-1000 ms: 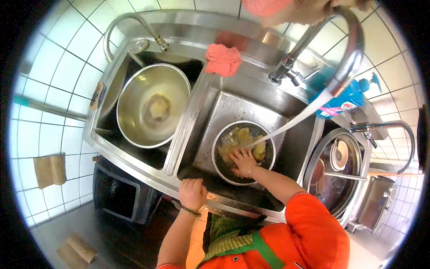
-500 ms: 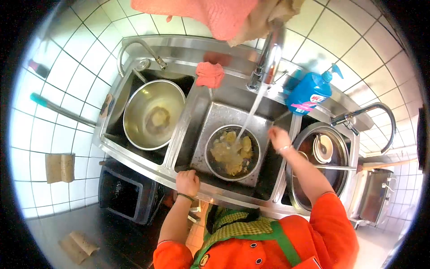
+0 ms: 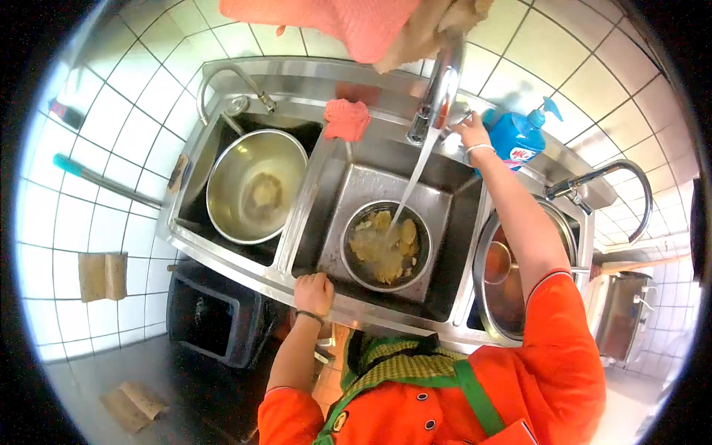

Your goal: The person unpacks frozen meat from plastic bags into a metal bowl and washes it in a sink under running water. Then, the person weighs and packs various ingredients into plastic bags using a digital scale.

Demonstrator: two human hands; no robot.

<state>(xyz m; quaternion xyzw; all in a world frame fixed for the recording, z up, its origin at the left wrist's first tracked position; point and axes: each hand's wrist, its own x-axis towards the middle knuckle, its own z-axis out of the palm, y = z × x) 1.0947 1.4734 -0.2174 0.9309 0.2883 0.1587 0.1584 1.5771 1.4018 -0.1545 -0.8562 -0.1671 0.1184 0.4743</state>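
My left hand (image 3: 314, 294) is closed over the front rim of the steel sink (image 3: 356, 317). At the back of the middle basin, my right hand (image 3: 472, 133) has its fingers on the small handle of the tap (image 3: 443, 85). Water runs from that tap into a round metal bowl (image 3: 346, 259) on the basin floor. Yellowish, flat pieces of food (image 3: 382, 248) lie in the bowl under the stream; their kind is not clear. Just right of my right hand stands a blue pump bottle (image 3: 515, 133), partly hidden by my forearm.
A large steel pot (image 3: 230, 178) with a little cloudy liquid sits in the left basin. The right basin holds a wide pan (image 3: 486, 297) of brownish liquid. A pink cloth (image 3: 346, 120) hangs on the back divider. Below left is a black bin (image 3: 182, 315).
My right hand has moved from beside the bowl up and back to the tap handle. My left hand stays on the rim. Water keeps running into the bowl.
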